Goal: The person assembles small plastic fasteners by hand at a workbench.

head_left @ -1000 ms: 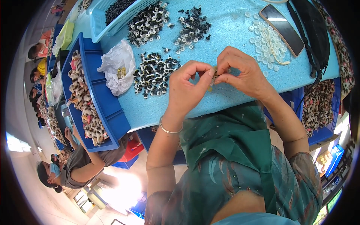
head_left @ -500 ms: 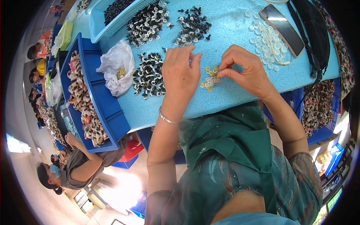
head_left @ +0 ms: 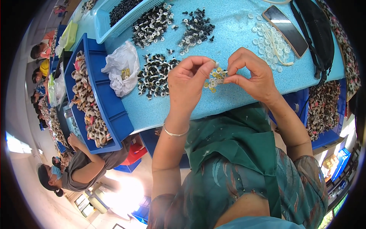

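My left hand is raised over the blue table with thumb and forefinger pinched together. A pale speck shows at its fingertips, too small to name. Facing it, my right hand is also closed in a pinch, and whatever sits in its fingertips cannot be made out. Between and just below the two hands lies a small pile of yellow and whitish ring washers. Left of my left hand is a heap of black pegs with white rings, partly hidden by that hand.
Farther back are more black-and-white pegs, plain black pegs and a light-blue basket. Clear plastic caps, a phone and a black bag lie right. A white plastic bag and blue bin stand left.
My left hand has turned and moved right toward the right hand, its fingers closing from a loose spread into a pinch. The right hand stays pinched, slightly shifted.
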